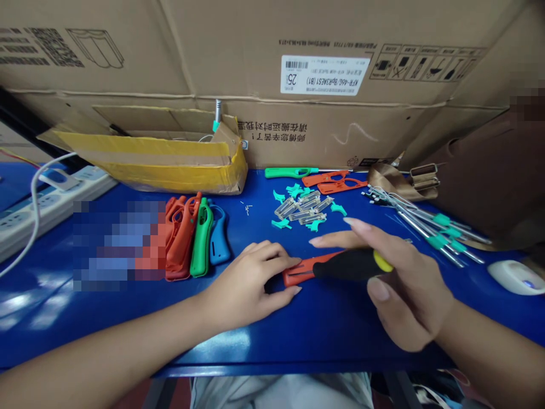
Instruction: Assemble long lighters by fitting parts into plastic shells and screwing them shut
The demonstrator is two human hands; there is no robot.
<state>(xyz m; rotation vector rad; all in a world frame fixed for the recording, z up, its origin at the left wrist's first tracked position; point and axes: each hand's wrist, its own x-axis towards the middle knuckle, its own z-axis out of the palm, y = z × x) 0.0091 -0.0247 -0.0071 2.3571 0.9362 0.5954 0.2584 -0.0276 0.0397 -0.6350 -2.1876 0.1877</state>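
My left hand (259, 278) pinches the end of a red lighter casing (298, 274) between thumb and fingers, low over the table. In my right hand (409, 295) is a screwdriver (349, 263) with a black and yellow handle, lying across the casing; its tip is hidden. Two of the right hand's fingers stretch out above the handle, with the thumb below it. Beyond the hands lie several clear fuel tanks (309, 207) and turquoise triggers (339, 209). To the left rest red casings (179, 244), a green casing (201, 238) and a blue casing (219, 236).
A cardboard box with yellow tape (149, 165) stands at the back left, near a white power strip (55, 196). Metal lighter rods (426, 224) lie at the right by a white mouse (517, 277). A green lighter (289, 172) lies against the large cardboard wall (361, 130).
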